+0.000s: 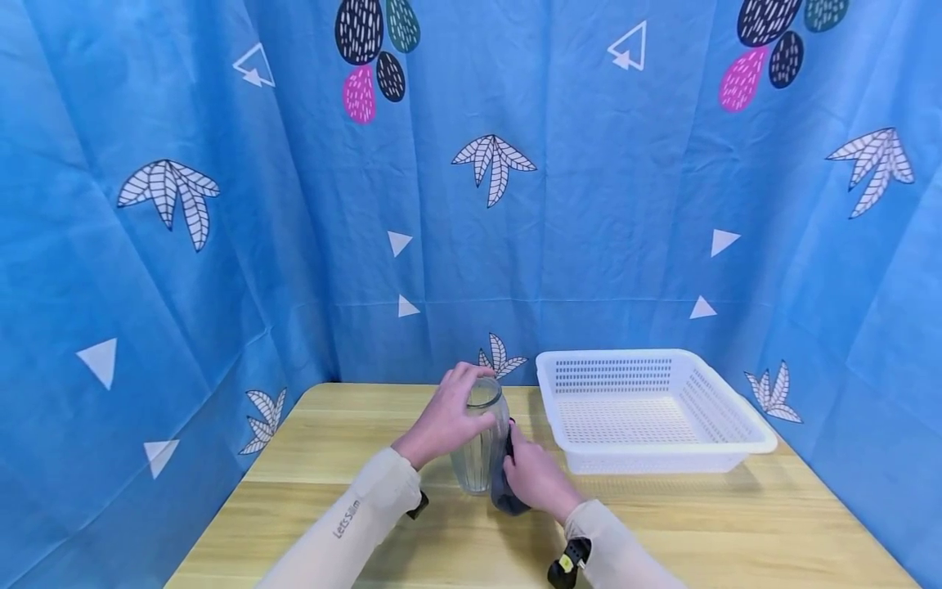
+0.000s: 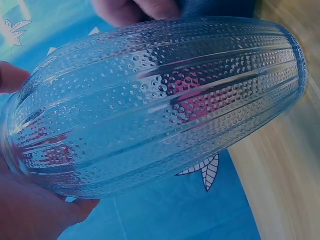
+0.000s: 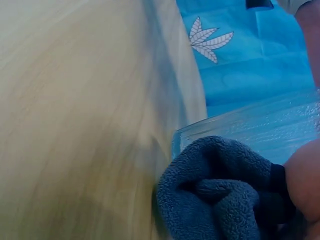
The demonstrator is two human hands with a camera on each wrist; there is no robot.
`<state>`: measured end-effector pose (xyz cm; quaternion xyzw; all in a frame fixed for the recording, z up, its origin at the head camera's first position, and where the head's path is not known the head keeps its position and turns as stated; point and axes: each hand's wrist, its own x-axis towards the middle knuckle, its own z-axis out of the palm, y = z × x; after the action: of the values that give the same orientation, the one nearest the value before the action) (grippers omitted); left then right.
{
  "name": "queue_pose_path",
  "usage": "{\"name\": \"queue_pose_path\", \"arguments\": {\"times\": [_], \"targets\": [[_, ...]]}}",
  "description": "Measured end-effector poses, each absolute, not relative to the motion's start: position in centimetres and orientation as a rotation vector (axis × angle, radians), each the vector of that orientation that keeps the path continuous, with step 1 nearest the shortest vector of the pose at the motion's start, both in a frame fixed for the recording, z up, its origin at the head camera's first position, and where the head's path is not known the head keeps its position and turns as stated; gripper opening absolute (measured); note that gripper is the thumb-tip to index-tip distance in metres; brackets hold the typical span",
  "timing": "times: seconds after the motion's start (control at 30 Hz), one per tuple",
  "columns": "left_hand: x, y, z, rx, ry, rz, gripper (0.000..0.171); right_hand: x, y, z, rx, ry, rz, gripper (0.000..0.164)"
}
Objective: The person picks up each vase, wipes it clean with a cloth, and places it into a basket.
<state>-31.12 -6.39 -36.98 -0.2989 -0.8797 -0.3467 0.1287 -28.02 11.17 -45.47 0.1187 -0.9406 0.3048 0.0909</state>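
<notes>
A clear glass vase (image 1: 471, 465) with vertical ribs and a dimpled surface stands roughly upright over the wooden table. My left hand (image 1: 447, 419) grips it around the neck, thumb on the near side and fingers at the far rim. Against the vase's right side lies a dark blue-grey fluffy cloth (image 3: 215, 195), bunched up and hanging low. My right hand (image 1: 543, 476) holds this cloth from the right; part of its grip is hidden behind the fabric. Whether the vase's base touches the table I cannot tell.
A white plastic basket (image 1: 662, 448) with slotted walls stands at the back right of the wooden table (image 1: 309, 458). A blue patterned curtain (image 1: 486, 262) hangs behind the table and along both sides.
</notes>
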Motion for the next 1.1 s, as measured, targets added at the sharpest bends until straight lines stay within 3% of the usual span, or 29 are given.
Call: {"name": "queue_pose_path", "arguments": {"times": [0.2, 0.67, 1.1], "targets": [[-31.3, -6.2, -37.2, -0.869, -2.551, -0.984, 0.060, -28.4, 12.1, -45.0, 0.350, -2.741, 1.023, 0.060], [-31.7, -5.9, -37.4, -0.826, -2.512, -1.041, 0.052, -27.0, 12.6, -38.2, 0.311, -2.431, 1.010, 0.062], [-31.7, -6.2, -37.2, -0.752, -2.557, -1.100, 0.069, -28.1, 12.3, -43.5, 0.314, -2.677, 0.899, 0.065]]}}
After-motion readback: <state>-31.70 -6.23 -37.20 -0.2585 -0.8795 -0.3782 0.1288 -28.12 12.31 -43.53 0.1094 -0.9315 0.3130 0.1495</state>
